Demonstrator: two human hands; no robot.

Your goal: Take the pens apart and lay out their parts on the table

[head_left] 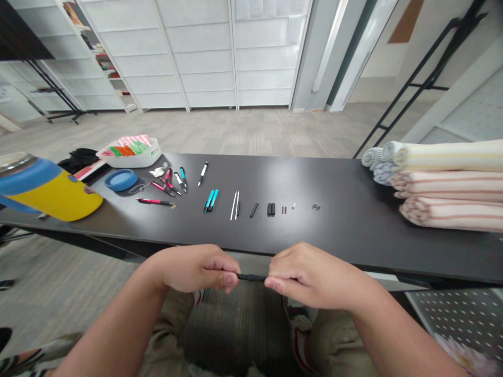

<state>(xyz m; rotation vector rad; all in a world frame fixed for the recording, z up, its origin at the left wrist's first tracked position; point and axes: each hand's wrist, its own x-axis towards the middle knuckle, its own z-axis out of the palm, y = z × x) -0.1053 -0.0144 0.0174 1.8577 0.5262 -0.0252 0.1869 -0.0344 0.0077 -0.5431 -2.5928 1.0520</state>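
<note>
My left hand (198,269) and my right hand (308,275) are both closed around the two ends of a thin black pen (251,277), held level above my lap just in front of the black table (353,230). Only a short middle stretch of the pen shows between my fingers. On the table lie two teal pen barrels (211,200), white refill tubes (234,205), short black pen parts (271,209), tiny springs (316,207), and several assembled red, teal and black pens (170,184).
A yellow and blue container (47,191) lies at the table's left end beside a blue ring (121,179) and a white tray (131,153) of coloured items. Folded striped towels (444,183) are stacked at the right. A perforated metal panel (459,314) sits lower right.
</note>
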